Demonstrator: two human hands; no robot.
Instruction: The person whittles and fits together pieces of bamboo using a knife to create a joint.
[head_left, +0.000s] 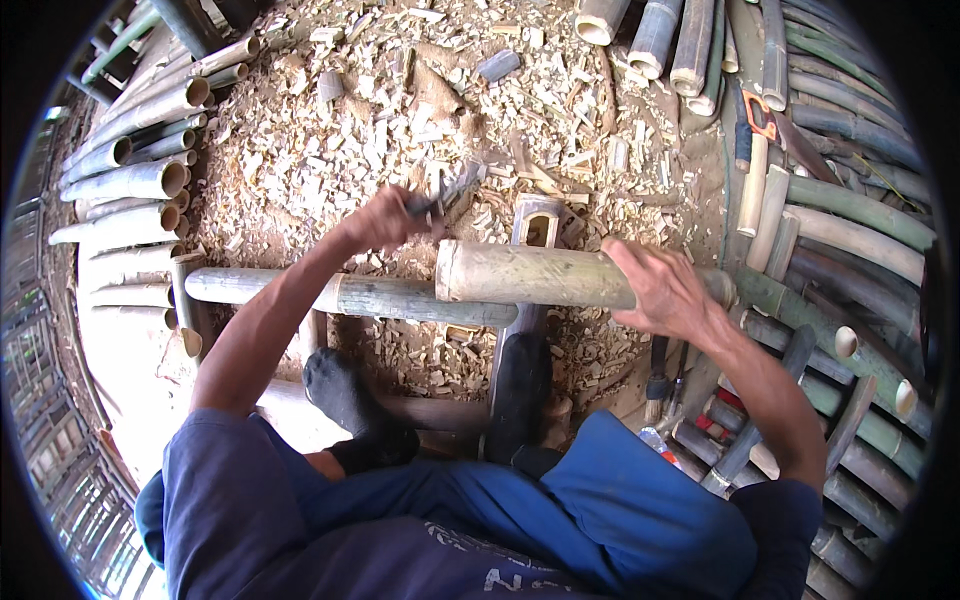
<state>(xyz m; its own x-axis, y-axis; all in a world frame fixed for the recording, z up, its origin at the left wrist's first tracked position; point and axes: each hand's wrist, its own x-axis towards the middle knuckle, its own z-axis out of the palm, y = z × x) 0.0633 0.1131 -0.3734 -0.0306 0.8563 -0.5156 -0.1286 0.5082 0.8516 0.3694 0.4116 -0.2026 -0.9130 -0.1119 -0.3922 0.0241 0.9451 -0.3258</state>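
My left hand (385, 218) grips the dark handle of a chopping knife (455, 188), its blade raised just above the left end of a thick bamboo section (535, 274). That pale green section lies crosswise in front of me on a wooden block (538, 222). My right hand (662, 290) presses down on its right part, holding it steady. A longer, thinner bamboo pole (360, 295) lies beside it to the left, partly under my left forearm. My feet in dark socks (345, 395) rest just below the poles.
Bamboo chips and shavings (400, 110) cover the ground ahead. Stacks of cut bamboo poles lie at the left (130, 170) and right (850, 220). A saw with an orange handle (757, 118) rests on the right stack. A hammer (657, 375) lies near my right knee.
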